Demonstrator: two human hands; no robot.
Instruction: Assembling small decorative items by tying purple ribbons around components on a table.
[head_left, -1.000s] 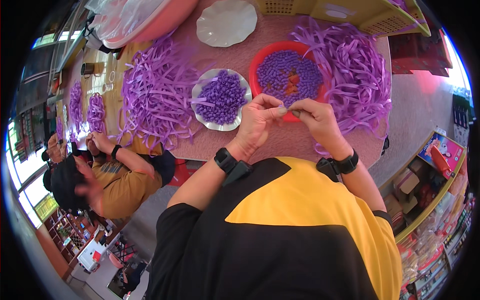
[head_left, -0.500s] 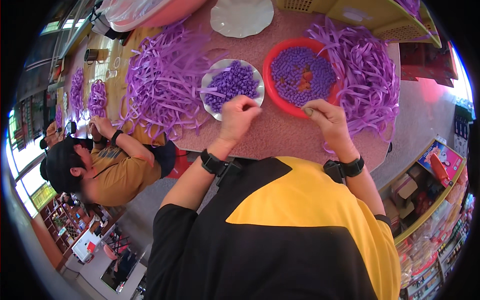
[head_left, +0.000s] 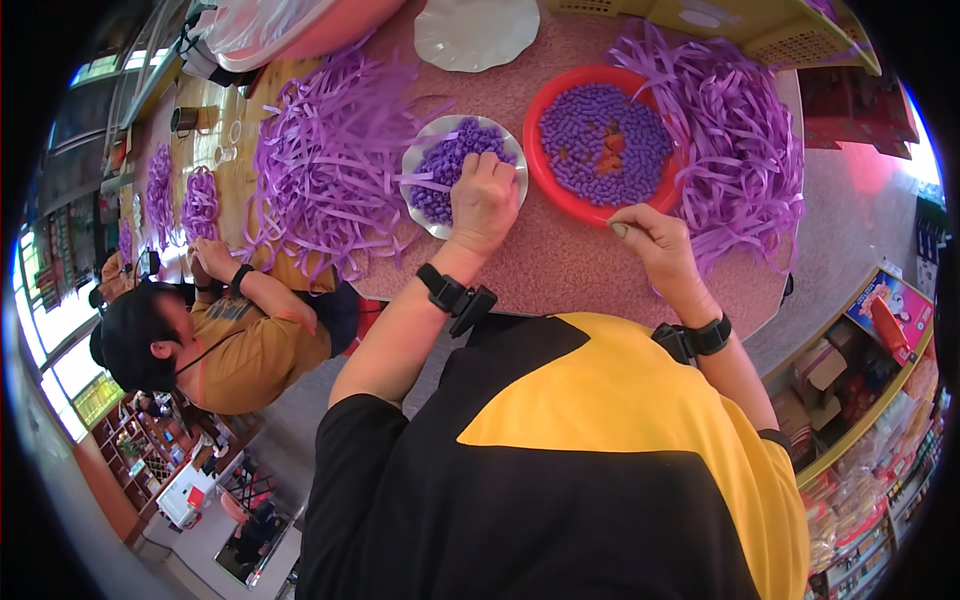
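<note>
My left hand reaches over a white scalloped plate heaped with small purple knotted-looking pieces. Its fingers are bent together against the right side of the heap, tips hidden. A short light-purple ribbon strip lies across the plate's left side. Just off the front rim of a red round bowl, my right hand is closed in a pinch of thumb and forefinger; what it holds, if anything, is too small to tell. Purple bead-like pieces cover most of the bowl's bottom, with bare red showing in the middle.
Loose purple ribbons lie in a left pile and a right pile. Behind are an empty white plate, a yellow crate and a pink basin. At left, a person handles something by ribbon bundles.
My left hand has moved forward from the plate's near edge onto the heap of purple pieces. My right hand keeps its pinch near the bowl, having shifted only slightly.
</note>
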